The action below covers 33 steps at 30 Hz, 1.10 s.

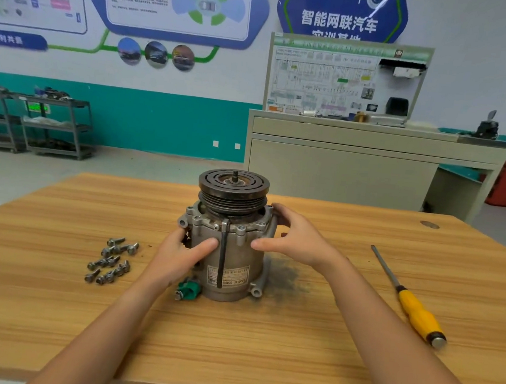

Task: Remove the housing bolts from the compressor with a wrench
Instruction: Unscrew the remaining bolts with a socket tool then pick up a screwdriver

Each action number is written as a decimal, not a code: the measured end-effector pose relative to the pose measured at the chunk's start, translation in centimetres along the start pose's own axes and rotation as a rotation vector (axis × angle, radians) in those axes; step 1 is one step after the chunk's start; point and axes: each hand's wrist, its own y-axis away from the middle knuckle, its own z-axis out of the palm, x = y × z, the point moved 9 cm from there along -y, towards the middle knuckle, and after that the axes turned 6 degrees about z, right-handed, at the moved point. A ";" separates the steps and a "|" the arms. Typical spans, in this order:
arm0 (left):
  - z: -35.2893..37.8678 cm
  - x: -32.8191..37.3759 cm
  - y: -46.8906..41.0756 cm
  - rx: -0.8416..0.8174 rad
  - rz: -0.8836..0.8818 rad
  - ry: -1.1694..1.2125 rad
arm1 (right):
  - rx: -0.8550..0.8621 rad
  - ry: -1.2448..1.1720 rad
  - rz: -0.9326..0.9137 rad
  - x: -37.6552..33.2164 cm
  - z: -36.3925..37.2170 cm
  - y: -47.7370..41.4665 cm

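Note:
A grey metal compressor [233,260] stands upright on the wooden table [232,343], its black grooved pulley [233,187] on top. A black cable runs down its front over a label. My left hand [182,256] grips the housing's left side, thumb across the front. My right hand [293,238] holds the right side near the upper flange, thumb pointing left and fingers curled round the back. Bolt heads show along the flange [241,229]. Several removed bolts [111,260] lie in a loose pile to the left. No wrench is visible.
A yellow-handled screwdriver [410,300] lies on the table to the right. A green connector [189,290] sits at the compressor's base. Dark grime marks the table right of it. A beige bench and grey shelving stand far behind.

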 end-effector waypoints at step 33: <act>3.7 1.7 2.8 0.112 0.223 -0.059 | 0.572 0.455 0.594 16.8 -13.8 13.0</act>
